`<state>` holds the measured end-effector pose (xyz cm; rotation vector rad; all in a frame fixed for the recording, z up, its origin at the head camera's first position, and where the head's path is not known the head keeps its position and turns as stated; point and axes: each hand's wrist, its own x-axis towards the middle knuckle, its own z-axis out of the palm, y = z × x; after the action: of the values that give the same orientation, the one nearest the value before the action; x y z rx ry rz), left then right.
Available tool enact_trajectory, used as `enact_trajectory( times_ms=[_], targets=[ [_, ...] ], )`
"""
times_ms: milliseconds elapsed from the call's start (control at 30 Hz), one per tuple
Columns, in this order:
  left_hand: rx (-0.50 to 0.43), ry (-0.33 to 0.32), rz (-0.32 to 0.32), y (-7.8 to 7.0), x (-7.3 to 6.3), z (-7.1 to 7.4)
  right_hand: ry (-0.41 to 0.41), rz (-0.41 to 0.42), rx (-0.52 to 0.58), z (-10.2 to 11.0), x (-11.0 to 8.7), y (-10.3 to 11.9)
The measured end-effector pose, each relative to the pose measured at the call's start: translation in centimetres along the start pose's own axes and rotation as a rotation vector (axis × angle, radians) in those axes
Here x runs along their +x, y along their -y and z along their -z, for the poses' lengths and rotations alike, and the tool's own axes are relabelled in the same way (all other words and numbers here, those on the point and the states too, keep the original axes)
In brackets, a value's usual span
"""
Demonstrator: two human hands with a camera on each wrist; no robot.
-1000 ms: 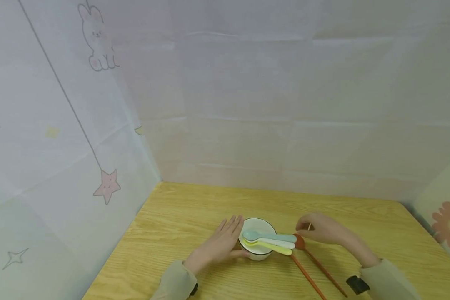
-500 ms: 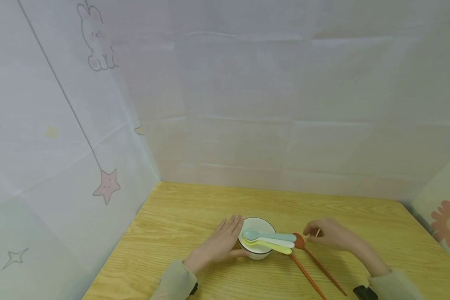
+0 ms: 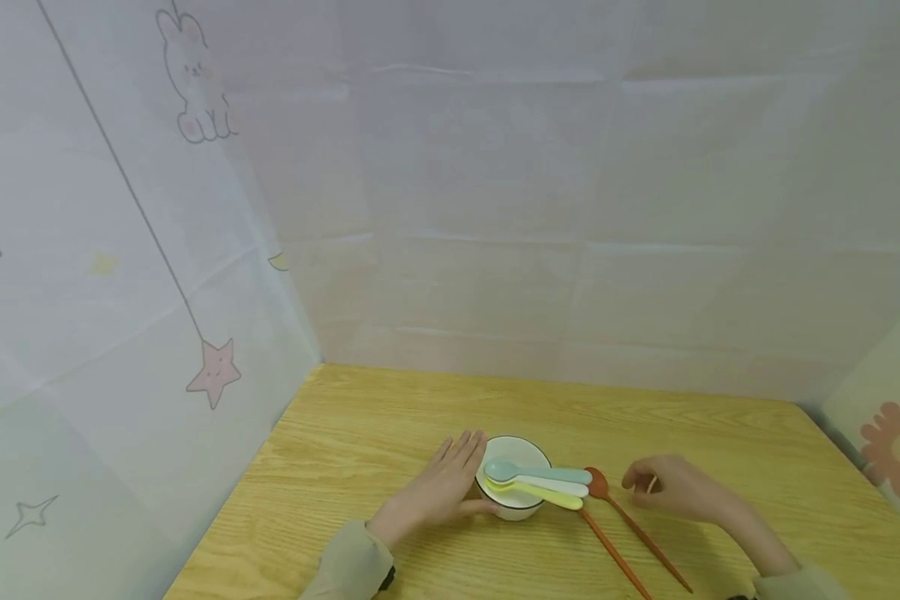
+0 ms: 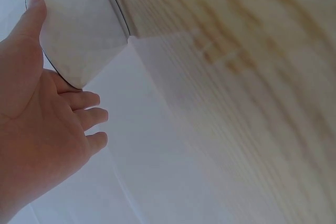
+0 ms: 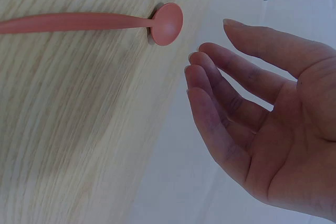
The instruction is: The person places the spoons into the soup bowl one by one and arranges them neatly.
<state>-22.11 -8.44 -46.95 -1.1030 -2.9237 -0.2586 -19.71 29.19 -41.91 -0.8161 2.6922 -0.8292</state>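
Note:
My left hand holds a white dark-rimmed bowl by its left side, thumb at the near wall and fingers along the far side. Inside lean a pale teal spoon, a white spoon and a yellow utensil, handles sticking out over the right rim. Two red-orange spoons lie to the right on the wood: one shows its round head, the other has its head hidden under the yellow handle. Beside them my right hand hovers with loosely bent fingers, nothing in it.
A wooden table carries everything. Pale printed sheets rise behind it and at both sides, the left one close along the table's edge.
My right hand has drawn away from the utensil handles, rightward and toward me. The left hand, bowl and utensils stay where they were.

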Motion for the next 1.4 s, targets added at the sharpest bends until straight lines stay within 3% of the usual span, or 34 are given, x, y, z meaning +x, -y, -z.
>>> enact_trajectory(
  times_ms=[767,1167,1400],
  targets=[
    [-0.005,-0.009,0.001,0.1,-0.2,-0.4,0.015,-0.051,0.107,-2.3,-1.8,-2.2],
    [-0.002,-0.011,0.000,0.1,-0.1,-0.3,0.011,-0.022,0.155,-3.3,-2.4,-3.0],
    [-0.010,-0.012,-0.002,0.1,0.0,-0.2,0.023,-0.065,0.186,-3.5,-2.5,-3.3]
  ],
)
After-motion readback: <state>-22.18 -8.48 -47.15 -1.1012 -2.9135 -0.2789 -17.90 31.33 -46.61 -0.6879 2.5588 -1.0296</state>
